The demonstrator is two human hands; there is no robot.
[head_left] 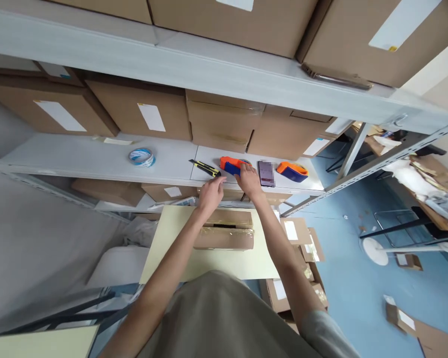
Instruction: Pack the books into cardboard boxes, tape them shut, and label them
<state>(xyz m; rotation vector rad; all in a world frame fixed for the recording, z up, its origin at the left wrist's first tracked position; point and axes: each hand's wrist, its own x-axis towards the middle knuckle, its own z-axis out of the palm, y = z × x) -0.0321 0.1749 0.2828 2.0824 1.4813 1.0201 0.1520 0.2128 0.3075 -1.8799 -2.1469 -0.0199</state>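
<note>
My right hand (249, 180) reaches up to the white shelf (97, 159) and closes its fingers on an orange and blue tape dispenser (229, 164). My left hand (211, 193) hovers just below the shelf's front edge, fingers curled loosely, closest to a yellow and black utility knife (204, 168); I see nothing in it. Below both hands a brown cardboard box (226, 230) with part-open flaps rests on a pale yellow table (179, 248).
On the shelf also lie a roll of tape (142, 156), a phone (266, 173) and a second orange dispenser (292, 171). Cardboard boxes (142, 112) line the shelf backs. Flat cartons (302, 243) and scraps litter the blue floor (358, 288) at right.
</note>
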